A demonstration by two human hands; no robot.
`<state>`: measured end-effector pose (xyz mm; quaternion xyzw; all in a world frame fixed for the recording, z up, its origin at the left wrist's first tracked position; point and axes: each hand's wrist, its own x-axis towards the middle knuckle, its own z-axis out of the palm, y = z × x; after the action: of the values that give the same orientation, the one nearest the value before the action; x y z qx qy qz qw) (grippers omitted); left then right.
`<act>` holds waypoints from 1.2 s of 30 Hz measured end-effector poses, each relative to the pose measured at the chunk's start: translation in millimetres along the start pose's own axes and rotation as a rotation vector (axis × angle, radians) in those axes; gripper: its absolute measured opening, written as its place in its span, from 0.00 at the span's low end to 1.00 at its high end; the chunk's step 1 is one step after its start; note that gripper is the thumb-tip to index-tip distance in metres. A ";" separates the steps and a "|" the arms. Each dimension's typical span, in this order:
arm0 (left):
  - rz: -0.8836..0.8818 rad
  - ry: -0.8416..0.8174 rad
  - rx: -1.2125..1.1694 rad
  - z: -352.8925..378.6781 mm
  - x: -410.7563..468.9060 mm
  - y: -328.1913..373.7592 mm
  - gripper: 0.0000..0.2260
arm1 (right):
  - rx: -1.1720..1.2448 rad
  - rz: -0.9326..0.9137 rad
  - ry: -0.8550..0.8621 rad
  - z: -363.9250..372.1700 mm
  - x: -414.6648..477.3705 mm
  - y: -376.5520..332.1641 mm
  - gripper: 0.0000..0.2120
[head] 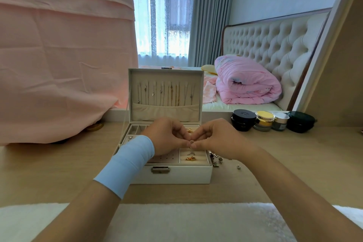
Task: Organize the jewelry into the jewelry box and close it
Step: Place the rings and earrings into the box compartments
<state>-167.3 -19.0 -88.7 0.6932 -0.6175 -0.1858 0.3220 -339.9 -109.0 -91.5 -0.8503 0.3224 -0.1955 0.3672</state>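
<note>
A white jewelry box (176, 175) stands open on the wooden table, its lid (166, 73) upright with several necklaces (167, 94) hanging inside. Over the tray, my left hand (167, 137) and my right hand (216, 139) meet fingertip to fingertip and pinch one small sparkly ring (191, 142) between them. Below them, the ring rolls hold a silver ring (191, 153) and a gold ring (190, 158). A gold piece (189, 130) lies in a rear compartment. Loose jewelry (215, 160) lies on the table just right of the box, with a small stud (238, 166) farther right.
Cosmetic jars (263, 121) stand in a row at the back right of the table. Pink cloth (59, 55) hangs at the left over something. A white fluffy mat (186, 222) lies along the near edge. A bed with a pink quilt (245, 82) is behind.
</note>
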 end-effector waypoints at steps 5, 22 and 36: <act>0.001 -0.020 0.084 -0.6 -0.4 1.4 0.04 | -0.216 -0.082 0.032 2.0 -0.1 -1.0 0.04; 0.047 -0.157 0.327 -8.0 -2.0 6.8 0.09 | -0.341 -0.122 0.168 3.3 7.2 16.3 0.08; 0.059 -0.172 0.316 -6.5 -1.3 4.8 0.08 | -0.637 -0.186 0.206 15.0 7.0 11.7 0.08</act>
<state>-166.8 -16.5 -80.9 0.6982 -0.6844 -0.1354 0.1605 -331.1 -112.5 -109.4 -0.9238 0.3237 -0.2023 0.0295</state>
